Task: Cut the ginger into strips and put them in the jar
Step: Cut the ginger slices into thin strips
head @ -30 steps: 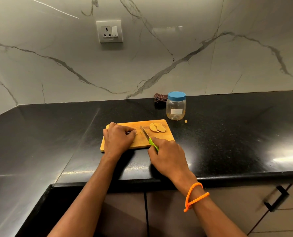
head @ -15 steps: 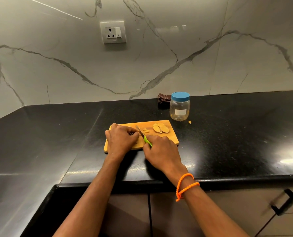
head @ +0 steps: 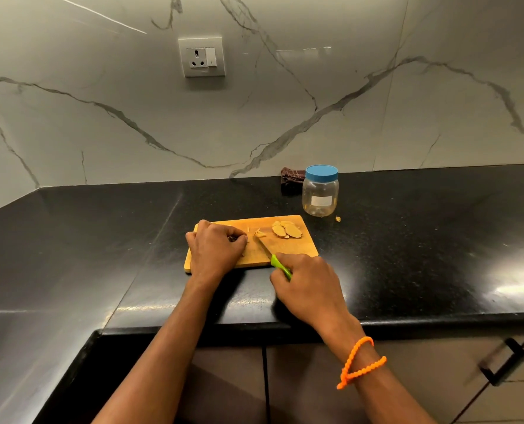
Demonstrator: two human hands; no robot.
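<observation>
The right hand [head: 308, 284] grips 1 green-handled knife [head: 277, 263], handle mostly hidden. The left hand [head: 216, 250], fingers curled, covers whatever it pins on 1 cutting board [head: 303, 250]. Ginger slices [head: 286, 230] overlap, uncountable. Beyond, 1 lidded jar [head: 320, 191].

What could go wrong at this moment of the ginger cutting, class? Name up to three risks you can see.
1. The left hand has its curled fingertips close beside the blade of the green-handled knife; a slip could nick them.
2. The rectangular wooden cutting board lies on the glossy black countertop and may slide.
3. The clear plastic jar has its blue lid on, so loading strips will need a free hand.
</observation>
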